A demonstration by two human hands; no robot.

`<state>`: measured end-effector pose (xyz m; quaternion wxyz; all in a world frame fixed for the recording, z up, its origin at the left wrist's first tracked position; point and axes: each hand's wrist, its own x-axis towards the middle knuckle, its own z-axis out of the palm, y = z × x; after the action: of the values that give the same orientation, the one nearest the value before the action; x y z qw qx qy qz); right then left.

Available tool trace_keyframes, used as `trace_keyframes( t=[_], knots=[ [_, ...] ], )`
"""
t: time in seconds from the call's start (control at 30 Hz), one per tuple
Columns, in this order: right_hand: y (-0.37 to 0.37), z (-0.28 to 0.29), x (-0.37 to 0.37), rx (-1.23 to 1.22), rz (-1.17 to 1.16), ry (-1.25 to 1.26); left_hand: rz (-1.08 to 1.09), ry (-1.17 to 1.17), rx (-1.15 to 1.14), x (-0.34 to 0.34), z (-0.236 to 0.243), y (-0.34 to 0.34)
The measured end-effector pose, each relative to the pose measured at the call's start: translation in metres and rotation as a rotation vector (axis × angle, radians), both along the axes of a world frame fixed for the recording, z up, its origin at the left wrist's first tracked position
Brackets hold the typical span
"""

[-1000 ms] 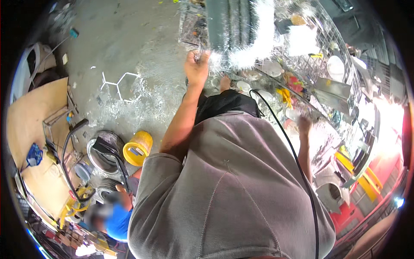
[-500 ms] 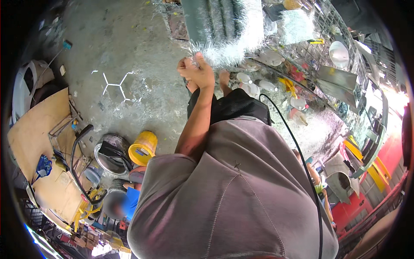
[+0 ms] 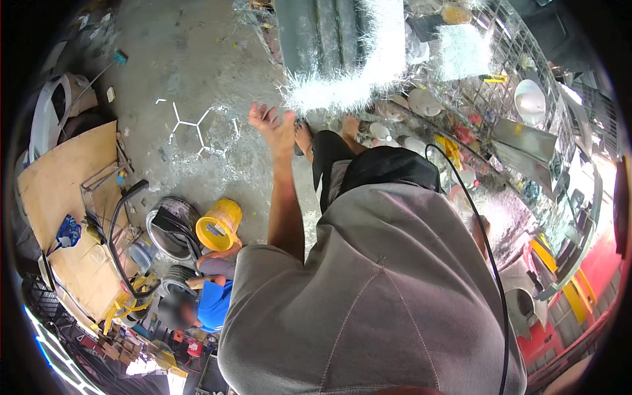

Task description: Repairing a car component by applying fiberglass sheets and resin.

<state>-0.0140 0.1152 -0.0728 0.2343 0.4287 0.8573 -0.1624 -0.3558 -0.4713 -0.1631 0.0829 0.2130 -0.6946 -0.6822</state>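
Observation:
My left hand [image 3: 272, 129] is raised over the concrete floor with its fingers spread, and nothing is in it. Just beyond it stands a grey-green ribbed panel [image 3: 306, 39]. White, frayed fibre matting [image 3: 329, 91], which looks like fibreglass, fringes the panel's near and right edges. A gap shows between my fingertips and that fringe. My right hand is out of sight; only a bit of skin shows beside the right of my shirt, and I cannot tell whose it is.
A yellow bucket [image 3: 219, 226] and tyres [image 3: 172, 227] stand at the lower left, by a person in blue [image 3: 216, 306]. A wooden board [image 3: 66, 217] lies farther left. White fibre scraps [image 3: 189, 123] litter the floor. At right are plastic bottles [image 3: 380, 131] and a black cable [image 3: 474, 204].
My left hand has drawn away from the matting's edge toward the left, and its curled fingers have spread apart. The whole view has shifted slightly. More of the person in blue shows.

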Motion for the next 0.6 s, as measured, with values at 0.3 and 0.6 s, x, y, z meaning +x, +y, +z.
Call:
trace_keyframes(
  t=[0.3,0.6],
  knots=[
    [0.027,-0.037,0.020,-0.021,0.117,0.225,-0.143,0.156,-0.508,-0.006,0.031,0.007],
    [-0.005,-0.027,0.024,-0.089,-0.079,0.140,-0.402,0.082,-0.659,-0.018,0.040,-0.012]
  ],
)
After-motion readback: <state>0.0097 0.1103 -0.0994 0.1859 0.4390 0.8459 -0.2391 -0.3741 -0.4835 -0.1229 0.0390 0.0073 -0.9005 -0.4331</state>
